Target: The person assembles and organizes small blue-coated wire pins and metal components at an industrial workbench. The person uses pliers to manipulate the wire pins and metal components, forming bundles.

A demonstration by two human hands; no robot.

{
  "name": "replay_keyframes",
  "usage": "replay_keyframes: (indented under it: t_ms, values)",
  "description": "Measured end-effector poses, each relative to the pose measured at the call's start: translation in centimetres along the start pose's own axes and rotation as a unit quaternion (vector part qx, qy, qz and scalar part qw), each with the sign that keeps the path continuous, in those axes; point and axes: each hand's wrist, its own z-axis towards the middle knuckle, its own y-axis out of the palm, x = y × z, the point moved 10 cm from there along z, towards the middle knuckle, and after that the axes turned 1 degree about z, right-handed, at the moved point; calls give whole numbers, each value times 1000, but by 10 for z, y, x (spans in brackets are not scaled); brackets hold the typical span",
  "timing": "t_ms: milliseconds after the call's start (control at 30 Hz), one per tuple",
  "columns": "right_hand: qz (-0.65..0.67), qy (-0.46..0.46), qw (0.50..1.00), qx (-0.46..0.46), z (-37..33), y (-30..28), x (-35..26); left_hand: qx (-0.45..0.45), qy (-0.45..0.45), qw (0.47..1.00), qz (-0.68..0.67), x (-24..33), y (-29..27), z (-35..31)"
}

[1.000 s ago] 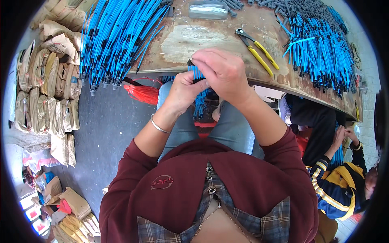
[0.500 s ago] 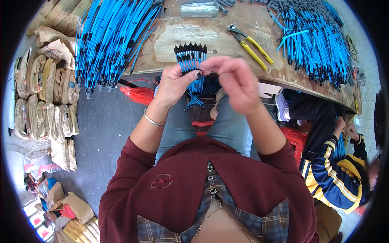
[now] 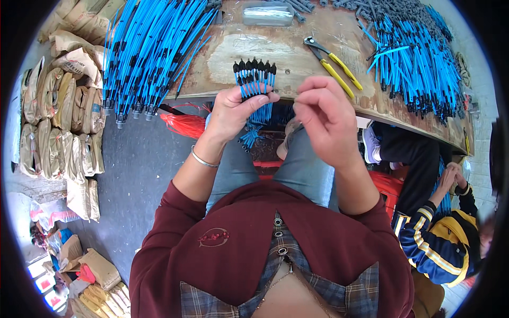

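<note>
My left hand (image 3: 236,108) grips a bundle of blue tubes with black tips (image 3: 257,90). The tips stand in a fanned row above my fingers, and the tubes' lower ends hang below the hand toward my lap. My right hand (image 3: 331,119) is raised to the right of the bundle and apart from it. Its fingers are loosely bent and spread from the thumb, and I see nothing between them. On the wooden table (image 3: 233,50) past my hands lie pliers with yellow handles (image 3: 340,71).
Blue tubes with black fittings (image 3: 146,58) are heaped at the table's left, overhanging its edge. Another pile (image 3: 419,66) lies at the right. A clear plastic box (image 3: 268,14) and grey parts (image 3: 371,9) are at the back. A person (image 3: 437,238) works at the right; brown sacks (image 3: 63,116) stand left.
My right hand has moved away from the bundle, to the right and slightly toward me. My left hand keeps its hold on the tubes.
</note>
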Motion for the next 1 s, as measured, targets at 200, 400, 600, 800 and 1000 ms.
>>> replay_keyframes:
  t_ms: [200,400,600,800,1000]
  values:
    - [-175,-49,983,10,7,-10,-4,-1,11,1000,4,3,3,1]
    - [-212,-62,975,2,11,-9,-6,-5,5,1000,10,1,3,3]
    - [-229,-75,971,1,13,-7,-8,-11,6,1000,19,1,5,3]
    - [-257,-95,962,-6,16,-9,-12,-15,7,997,69,5,7,2]
    - [-286,-163,943,-44,25,-10,-23,-30,2,998,61,4,10,2]
